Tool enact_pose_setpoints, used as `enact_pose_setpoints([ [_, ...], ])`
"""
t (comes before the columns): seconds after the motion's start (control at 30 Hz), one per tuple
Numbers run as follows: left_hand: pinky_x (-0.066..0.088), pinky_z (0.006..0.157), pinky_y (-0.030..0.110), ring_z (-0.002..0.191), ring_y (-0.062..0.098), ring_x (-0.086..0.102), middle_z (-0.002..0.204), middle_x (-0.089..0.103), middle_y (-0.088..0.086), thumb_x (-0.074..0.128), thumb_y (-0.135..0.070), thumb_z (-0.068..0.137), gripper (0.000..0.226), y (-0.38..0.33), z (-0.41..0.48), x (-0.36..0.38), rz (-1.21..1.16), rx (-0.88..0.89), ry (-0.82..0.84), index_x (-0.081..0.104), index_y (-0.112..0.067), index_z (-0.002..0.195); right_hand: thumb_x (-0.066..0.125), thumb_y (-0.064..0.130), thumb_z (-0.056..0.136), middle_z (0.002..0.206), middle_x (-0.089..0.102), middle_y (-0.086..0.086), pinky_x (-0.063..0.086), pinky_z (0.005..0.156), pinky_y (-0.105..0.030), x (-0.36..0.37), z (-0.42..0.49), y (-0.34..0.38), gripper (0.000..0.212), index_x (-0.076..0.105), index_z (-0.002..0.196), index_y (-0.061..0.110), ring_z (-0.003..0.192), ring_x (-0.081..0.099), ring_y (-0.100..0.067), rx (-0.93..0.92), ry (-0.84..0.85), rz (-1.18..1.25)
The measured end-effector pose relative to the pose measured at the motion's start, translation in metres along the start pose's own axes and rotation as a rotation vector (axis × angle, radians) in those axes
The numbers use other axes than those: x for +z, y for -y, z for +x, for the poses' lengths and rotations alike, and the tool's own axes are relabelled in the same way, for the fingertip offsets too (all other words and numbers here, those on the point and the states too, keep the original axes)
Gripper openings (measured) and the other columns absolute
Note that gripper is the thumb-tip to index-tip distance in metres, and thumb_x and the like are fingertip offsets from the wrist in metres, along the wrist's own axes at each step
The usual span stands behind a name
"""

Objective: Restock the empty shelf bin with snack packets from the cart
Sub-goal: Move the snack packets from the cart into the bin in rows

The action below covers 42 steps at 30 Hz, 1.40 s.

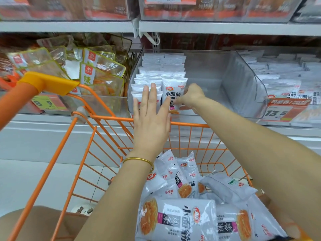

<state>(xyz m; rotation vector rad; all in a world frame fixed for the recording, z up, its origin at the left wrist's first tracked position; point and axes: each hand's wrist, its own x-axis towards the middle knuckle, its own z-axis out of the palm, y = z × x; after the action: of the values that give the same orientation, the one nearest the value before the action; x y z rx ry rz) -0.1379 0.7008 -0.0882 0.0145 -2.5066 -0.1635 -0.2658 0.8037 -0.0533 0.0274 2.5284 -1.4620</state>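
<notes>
On the store shelf, your clear bin (225, 80) holds two packet rows at its left (right side bare). Your left hand (151, 117) presses them flat and open; your right hand (191, 98) pinches the front packet (173, 91). Many packets (182, 216) remain in the cart (104, 129)

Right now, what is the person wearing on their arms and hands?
Both arms are bare, with no sleeves and no gloves showing. The left hand has a thin gold bangle around its wrist. The right hand shows no ring, watch or bracelet.
</notes>
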Motion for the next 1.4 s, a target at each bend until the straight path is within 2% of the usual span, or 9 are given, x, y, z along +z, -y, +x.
enact_pose_setpoints([
  [0.3, 0.015, 0.112, 0.055, 0.143, 0.034, 0.018, 0.152, 0.026, 0.018, 0.028, -0.029, 0.093, 0.046, -0.002, 0.001, -0.005, -0.002, -0.015, 0.000, 0.051, -0.018, 0.131, 0.070, -0.003, 0.078, 0.077, 0.047, -0.001, 0.058, 0.075, -0.046, -0.050, -0.059, 0.012, 0.032, 0.043, 0.079, 0.014, 0.067, 0.053, -0.018, -0.253, -0.100, -0.027],
  [0.4, 0.023, 0.109, 0.055, 0.140, 0.034, 0.026, 0.149, 0.033, 0.018, 0.033, -0.027, 0.091, 0.042, -0.012, 0.003, -0.015, -0.012, -0.012, -0.039, 0.055, -0.015, 0.126, 0.065, -0.005, 0.081, 0.072, 0.057, -0.006, 0.061, 0.061, -0.038, -0.077, -0.105, 0.003, 0.018, 0.055, 0.082, 0.010, 0.064, 0.061, -0.019, -0.336, 0.116, -0.096],
  [0.5, 0.031, 0.103, 0.052, 0.135, 0.034, 0.032, 0.146, 0.038, 0.017, 0.048, -0.020, 0.089, 0.031, -0.025, 0.003, -0.019, -0.062, 0.079, -0.085, 0.059, -0.012, 0.118, 0.062, 0.004, 0.086, 0.078, 0.069, -0.011, 0.060, 0.063, -0.035, -0.078, -0.129, -0.033, 0.006, 0.065, 0.088, 0.008, 0.070, 0.069, -0.022, -0.208, 0.434, -0.565],
  [0.6, 0.031, 0.101, 0.049, 0.131, 0.031, 0.032, 0.144, 0.042, 0.014, 0.052, -0.016, 0.088, 0.027, -0.037, -0.002, -0.020, -0.121, 0.150, -0.089, 0.061, -0.013, 0.113, 0.061, 0.026, 0.089, 0.094, 0.068, -0.008, 0.055, 0.067, -0.034, -0.064, -0.130, -0.075, 0.022, 0.066, 0.098, 0.006, 0.074, 0.066, -0.022, -0.047, 0.609, -1.126],
  [0.73, 0.032, 0.101, 0.049, 0.128, 0.035, 0.039, 0.142, 0.044, 0.013, 0.051, -0.014, 0.088, 0.027, -0.041, -0.009, -0.020, -0.141, 0.196, -0.040, 0.062, -0.013, 0.112, 0.056, 0.059, 0.084, 0.114, 0.058, -0.004, 0.048, 0.074, -0.031, -0.052, -0.132, -0.097, 0.055, 0.056, 0.115, 0.013, 0.089, 0.059, -0.020, 0.133, 0.742, -1.259],
  [0.9, 0.036, 0.095, 0.050, 0.123, 0.035, 0.041, 0.139, 0.047, 0.013, 0.053, -0.013, 0.086, 0.025, -0.044, -0.011, -0.021, -0.196, 0.216, -0.020, 0.064, -0.011, 0.109, 0.063, 0.043, 0.085, 0.125, 0.057, -0.006, 0.046, 0.081, -0.032, -0.033, -0.139, -0.112, 0.059, 0.051, 0.131, 0.007, 0.107, 0.057, -0.025, 0.073, 0.844, -1.454],
  [1.13, 0.044, 0.090, 0.042, 0.105, 0.024, 0.054, 0.112, 0.065, 0.000, 0.053, -0.022, 0.084, 0.030, -0.045, -0.011, -0.026, -0.404, 0.392, 0.223, 0.065, -0.015, 0.110, 0.059, 0.022, 0.081, 0.097, 0.061, -0.017, 0.049, 0.064, -0.031, -0.082, -0.122, -0.075, 0.038, 0.059, 0.113, 0.001, 0.077, 0.058, -0.023, 0.166, 0.654, -0.672],
  [1.27, 0.042, 0.091, 0.025, 0.105, 0.005, 0.054, 0.116, 0.063, -0.007, 0.054, -0.033, 0.087, 0.035, -0.058, -0.015, -0.037, -0.629, 0.234, 0.574, 0.061, -0.022, 0.119, 0.051, 0.008, 0.085, 0.069, 0.059, -0.006, 0.045, 0.051, -0.025, -0.102, -0.126, -0.062, 0.008, 0.058, 0.084, 0.005, 0.056, 0.056, -0.014, 0.286, 0.634, 0.003],
  [1.4, 0.054, 0.079, 0.039, 0.085, 0.009, 0.066, 0.100, 0.064, -0.007, 0.065, -0.030, 0.085, 0.028, -0.059, -0.016, -0.041, -0.769, 0.122, 0.758, 0.058, -0.026, 0.112, 0.047, 0.016, 0.093, 0.061, 0.064, -0.006, 0.050, 0.044, -0.021, -0.106, -0.129, -0.054, 0.020, 0.058, 0.080, 0.005, 0.049, 0.058, -0.012, 0.320, 0.613, 0.239],
])
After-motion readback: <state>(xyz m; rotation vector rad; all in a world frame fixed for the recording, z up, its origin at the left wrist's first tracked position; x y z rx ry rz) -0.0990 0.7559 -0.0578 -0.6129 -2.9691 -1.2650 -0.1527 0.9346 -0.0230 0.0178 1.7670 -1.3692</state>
